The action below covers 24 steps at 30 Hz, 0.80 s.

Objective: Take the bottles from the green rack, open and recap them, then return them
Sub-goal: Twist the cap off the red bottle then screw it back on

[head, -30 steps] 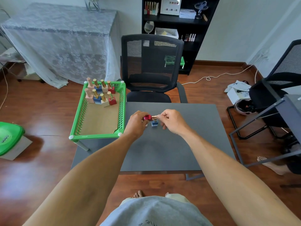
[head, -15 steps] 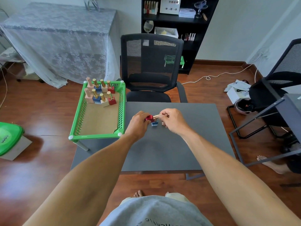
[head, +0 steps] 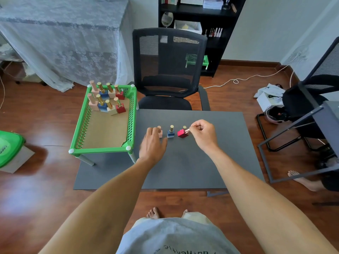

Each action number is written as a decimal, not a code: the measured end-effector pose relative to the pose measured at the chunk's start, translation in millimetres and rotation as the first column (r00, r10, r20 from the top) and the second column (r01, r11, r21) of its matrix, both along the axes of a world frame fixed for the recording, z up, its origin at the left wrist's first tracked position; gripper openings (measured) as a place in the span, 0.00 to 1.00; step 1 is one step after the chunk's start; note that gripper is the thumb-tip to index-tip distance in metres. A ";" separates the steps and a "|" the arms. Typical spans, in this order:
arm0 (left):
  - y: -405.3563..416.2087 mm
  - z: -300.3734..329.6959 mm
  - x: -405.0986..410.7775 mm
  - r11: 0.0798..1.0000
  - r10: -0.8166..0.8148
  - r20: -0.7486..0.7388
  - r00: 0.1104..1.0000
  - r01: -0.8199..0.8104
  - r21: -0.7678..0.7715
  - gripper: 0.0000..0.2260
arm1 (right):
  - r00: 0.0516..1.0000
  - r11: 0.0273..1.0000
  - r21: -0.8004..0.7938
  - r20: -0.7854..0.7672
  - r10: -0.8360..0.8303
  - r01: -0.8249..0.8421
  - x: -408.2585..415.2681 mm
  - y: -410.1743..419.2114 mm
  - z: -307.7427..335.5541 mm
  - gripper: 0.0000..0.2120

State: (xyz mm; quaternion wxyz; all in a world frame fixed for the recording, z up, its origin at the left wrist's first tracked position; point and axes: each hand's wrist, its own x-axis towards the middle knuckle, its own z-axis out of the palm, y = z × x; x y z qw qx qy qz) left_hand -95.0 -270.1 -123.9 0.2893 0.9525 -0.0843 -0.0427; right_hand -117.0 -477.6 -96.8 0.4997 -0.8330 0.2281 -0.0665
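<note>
Head view: right grip (head: 200,133) pinches the tilted red bottle (head: 182,133) by its cap, left grip (head: 153,143) empty, loosely spread beside the pink bottle (head: 160,132).

Left hand (head: 153,143) loose, right hand (head: 202,133) seemingly pinched.

Eight capped bottles (head: 107,99) are standing in green rack (head: 105,123); pink (head: 160,132), blue (head: 171,132) upright, red bottle (head: 182,133) tilting on mat.

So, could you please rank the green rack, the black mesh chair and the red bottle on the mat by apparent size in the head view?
1. Black mesh chair
2. Green rack
3. Red bottle
</note>
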 end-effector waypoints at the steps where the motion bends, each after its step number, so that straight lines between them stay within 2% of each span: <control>1: -1.2 -4.9 -3.6 0.999 0.020 -0.021 1.000 -0.019 0.043 0.18 | 1.000 1.000 -0.009 -0.011 -0.014 0.014 -2.3 -6.7 -3.6 0.02; 5: -10.5 -24.8 -13.6 0.975 0.078 -0.121 0.990 -0.051 0.218 0.23 | 0.996 0.998 -0.062 -0.086 -0.020 0.015 -10.6 -33.5 -24.3 0.03; 13: -20.2 -62.0 -21.8 0.952 0.190 -0.253 0.948 -0.115 0.285 0.44 | 0.982 0.978 -0.177 -0.170 0.078 -0.108 -2.6 -68.7 -56.8 0.05; 24: -31.1 -83.9 -16.6 0.943 0.244 -0.355 0.903 -0.135 0.304 0.47 | 0.960 0.943 -0.249 -0.223 0.167 -0.222 36.9 -81.7 -69.1 0.08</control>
